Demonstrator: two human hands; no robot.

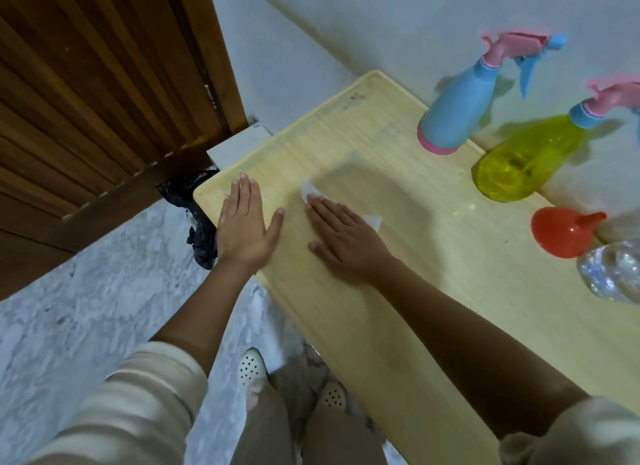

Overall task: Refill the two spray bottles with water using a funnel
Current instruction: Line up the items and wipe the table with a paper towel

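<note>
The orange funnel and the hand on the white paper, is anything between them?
No. In the head view, only bare table lies between the funnel and the right hand pressing the paper.

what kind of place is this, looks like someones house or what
Probably a home, perhaps a hallway or utility corner. A light wooden table stands against a plain white wall, beside a slatted wooden door, on a marble-patterned floor. A black bag lies by the table.

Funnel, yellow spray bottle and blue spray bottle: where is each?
funnel (pixel 559 232), head view, on its red cone.
yellow spray bottle (pixel 523 159), head view, on its clear body.
blue spray bottle (pixel 457 111), head view, on its body.
</note>
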